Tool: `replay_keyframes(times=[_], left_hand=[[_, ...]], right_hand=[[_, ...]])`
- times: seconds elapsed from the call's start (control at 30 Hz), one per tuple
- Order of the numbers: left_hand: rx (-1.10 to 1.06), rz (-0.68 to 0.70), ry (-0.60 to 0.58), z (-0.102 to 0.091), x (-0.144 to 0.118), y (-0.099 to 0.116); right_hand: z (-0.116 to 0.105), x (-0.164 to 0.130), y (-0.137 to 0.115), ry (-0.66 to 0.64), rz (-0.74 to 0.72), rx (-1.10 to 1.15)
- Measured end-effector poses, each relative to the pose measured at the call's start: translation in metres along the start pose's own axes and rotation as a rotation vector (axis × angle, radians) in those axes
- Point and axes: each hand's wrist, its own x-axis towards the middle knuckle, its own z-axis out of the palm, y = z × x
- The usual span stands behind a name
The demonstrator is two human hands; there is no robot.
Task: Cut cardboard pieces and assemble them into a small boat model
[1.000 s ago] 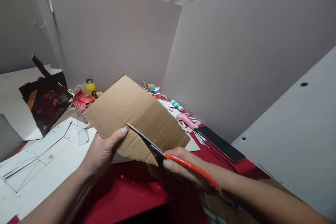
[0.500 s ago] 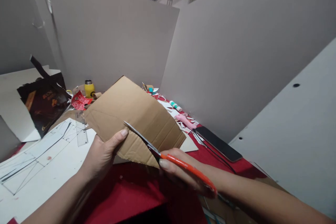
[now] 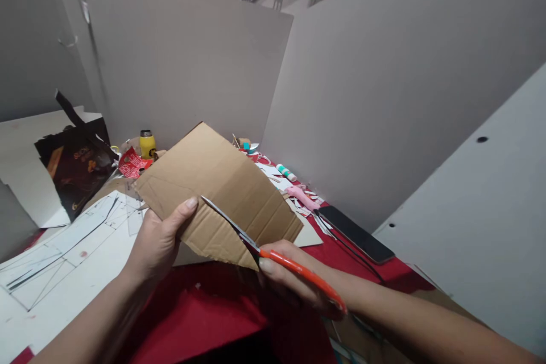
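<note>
One piece of cardboard [image 3: 226, 170] is held tilted above the red surface [image 3: 200, 307]. My left hand [image 3: 156, 239] is clamped on its near edge, thumb on top and fingers hidden, presumably to steady it against the blades. My right hand [image 3: 294, 278], apart from the left, is wrapped round the orange handle of the scissors [image 3: 273, 256]; one blade lies over the cardboard along a slit. Holding the piece up seems to leave room for the lower blade. A white sheet [image 3: 98, 256] with drawn lines lies on my left, and a yellow bottle [image 3: 147, 145] stands beyond.
</note>
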Motion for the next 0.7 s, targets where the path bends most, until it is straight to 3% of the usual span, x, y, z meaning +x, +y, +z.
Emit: replay_keyframes(times=[0.2, 0.53, 0.7], left_hand=[[0.051, 0.002, 0.007, -0.003, -0.001, -0.003], [0.055, 0.014, -0.022, -0.005, -0.001, -0.005], [0.044, 0.021, -0.04, -0.005, -0.002, -0.005]], right_hand=[[-0.005, 0.002, -0.017, -0.042, -0.039, -0.135], [-0.007, -0.001, -0.008, -0.039, 0.009, -0.059], [-0.005, 0.001, -0.015, -0.038, -0.045, -0.121]])
